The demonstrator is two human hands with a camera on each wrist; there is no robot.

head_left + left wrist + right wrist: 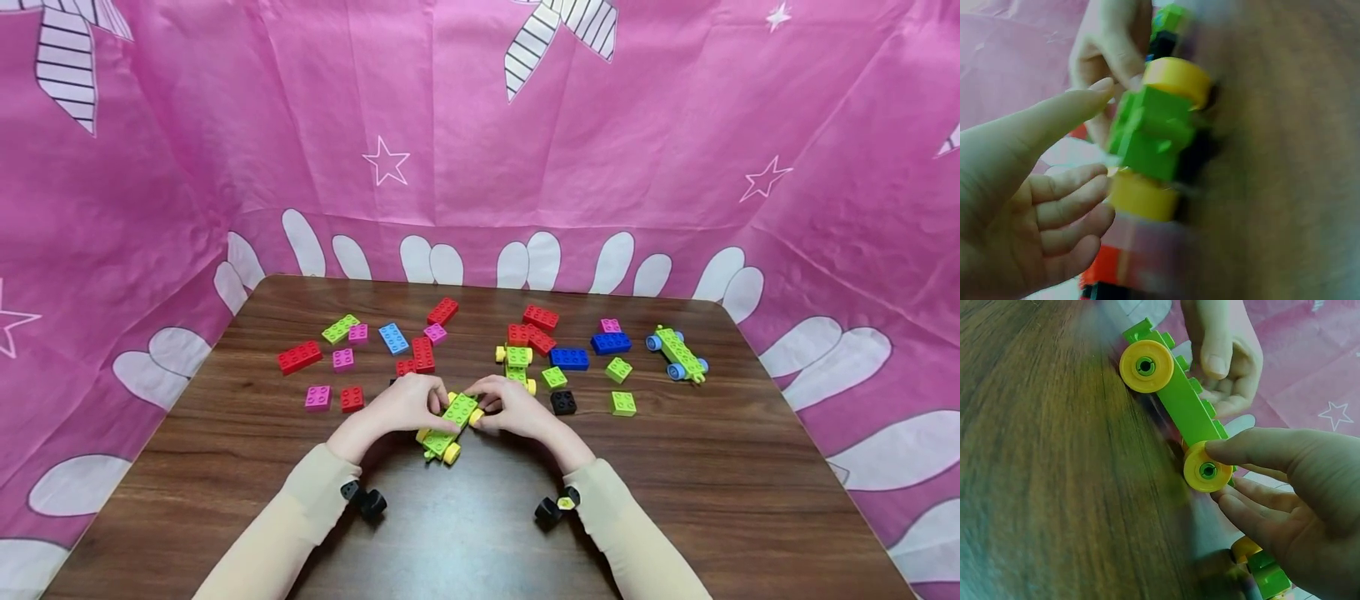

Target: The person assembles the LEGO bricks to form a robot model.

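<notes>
A lime-green toy car base with yellow wheels (pixel 459 410) is between the two hands, near the middle of the table. My right hand (pixel 517 410) pinches its far end, the thumb pressed on a yellow wheel (pixel 1195 478) in the right wrist view. Beside the studded top is my left hand (pixel 405 403); its thumb and fingers are spread apart and seem not to grip the base in the left wrist view. The base looks tilted there, and blur hides whether its wheels touch the table.
Just behind the hands stands another green car base with yellow wheels (pixel 517 357). A green one with blue wheels (pixel 681 354) is at the right. Loose bricks lie about, among them a red brick (pixel 300 357), a blue brick (pixel 569 359) and a black brick (pixel 563 402).
</notes>
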